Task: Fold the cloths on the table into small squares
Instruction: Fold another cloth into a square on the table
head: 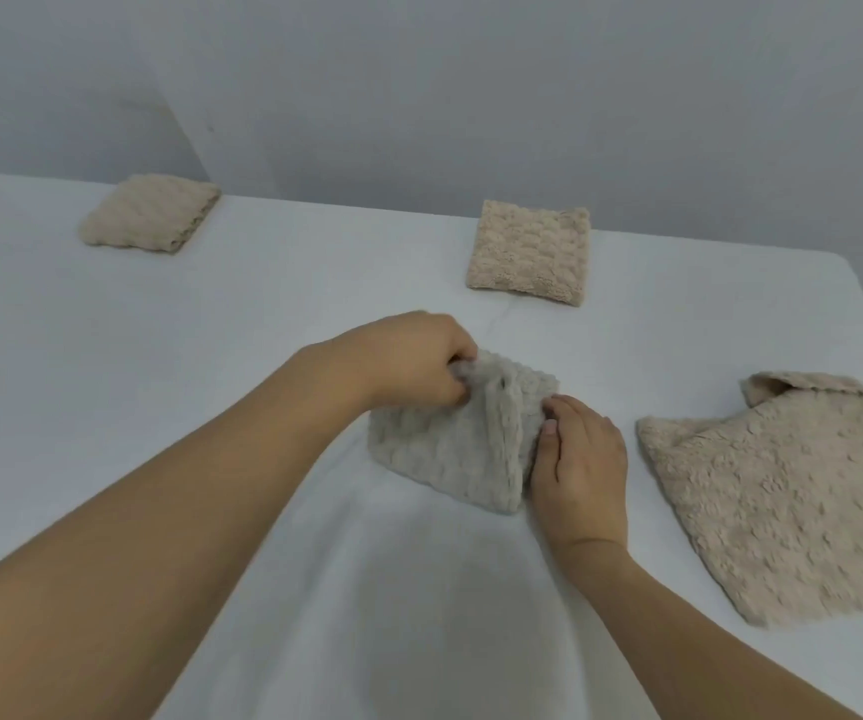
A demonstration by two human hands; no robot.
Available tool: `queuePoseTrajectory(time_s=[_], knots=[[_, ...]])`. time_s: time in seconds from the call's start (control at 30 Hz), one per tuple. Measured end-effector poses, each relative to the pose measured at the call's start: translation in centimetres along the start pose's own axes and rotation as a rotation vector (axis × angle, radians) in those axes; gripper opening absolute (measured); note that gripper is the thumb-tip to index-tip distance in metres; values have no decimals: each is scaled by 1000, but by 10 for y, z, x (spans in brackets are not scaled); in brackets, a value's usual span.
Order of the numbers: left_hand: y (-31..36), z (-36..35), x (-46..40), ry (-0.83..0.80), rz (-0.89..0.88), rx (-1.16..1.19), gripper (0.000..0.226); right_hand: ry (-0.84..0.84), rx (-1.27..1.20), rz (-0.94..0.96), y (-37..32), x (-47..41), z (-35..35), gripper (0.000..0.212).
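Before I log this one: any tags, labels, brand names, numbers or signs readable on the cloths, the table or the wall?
None. No text, label, number or sign shows anywhere in the head view.
The cloth being folded, under the left hand and right hand: no tag visible.
The two folded squares and the unfolded cloth: plain.
The table and wall: blank.

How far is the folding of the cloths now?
Two cloths look done: the far left square and the far middle square. One is in hand: the left hand grips the grey cloth and the right hand presses its side. The large beige cloth at the right lies mostly unfolded.
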State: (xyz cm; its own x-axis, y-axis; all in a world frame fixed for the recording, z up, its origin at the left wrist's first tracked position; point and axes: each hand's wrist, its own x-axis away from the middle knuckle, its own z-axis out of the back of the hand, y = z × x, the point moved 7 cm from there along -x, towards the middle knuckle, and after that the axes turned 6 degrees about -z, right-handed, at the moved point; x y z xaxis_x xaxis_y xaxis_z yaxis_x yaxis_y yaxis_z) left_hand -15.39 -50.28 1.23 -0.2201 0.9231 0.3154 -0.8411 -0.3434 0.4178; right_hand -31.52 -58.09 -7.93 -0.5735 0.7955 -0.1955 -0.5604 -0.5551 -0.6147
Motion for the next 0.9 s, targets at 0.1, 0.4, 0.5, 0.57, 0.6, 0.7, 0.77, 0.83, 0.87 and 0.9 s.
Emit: queuePoseTrajectory(time_s=[0.1,0.4,0.5,0.57,0.6,0.7,0.77,0.83,0.87,0.9], knots=[[0,-6,-37,103,-51,-134,11,3,-35,-16,-1,-1,3,49],[-31,-41,-58,205,-30,173,23,3,-9,-42,-1,-4,3,36],[-46,-39,-53,260,79,377,15,-10,33,-25,-1,-3,0,34],[-58,-41,-50,291,166,457,14,-16,69,-28,-1,-2,-1,43],[-62,-43,-49,294,194,470,15,-19,95,-30,-1,-2,-2,47],[-68,-50,-49,334,257,494,17,-33,185,-6,-3,-3,-4,52],[-67,-51,-49,380,289,476,17,-62,230,27,-5,-2,-7,51],[-66,-51,-50,393,307,447,17,-112,259,41,-4,-2,-12,49],[-66,-50,-51,382,314,436,17,-131,271,39,-3,-2,-14,48],[-67,-48,-52,368,321,437,18,-144,285,32,-3,-2,-15,49]])
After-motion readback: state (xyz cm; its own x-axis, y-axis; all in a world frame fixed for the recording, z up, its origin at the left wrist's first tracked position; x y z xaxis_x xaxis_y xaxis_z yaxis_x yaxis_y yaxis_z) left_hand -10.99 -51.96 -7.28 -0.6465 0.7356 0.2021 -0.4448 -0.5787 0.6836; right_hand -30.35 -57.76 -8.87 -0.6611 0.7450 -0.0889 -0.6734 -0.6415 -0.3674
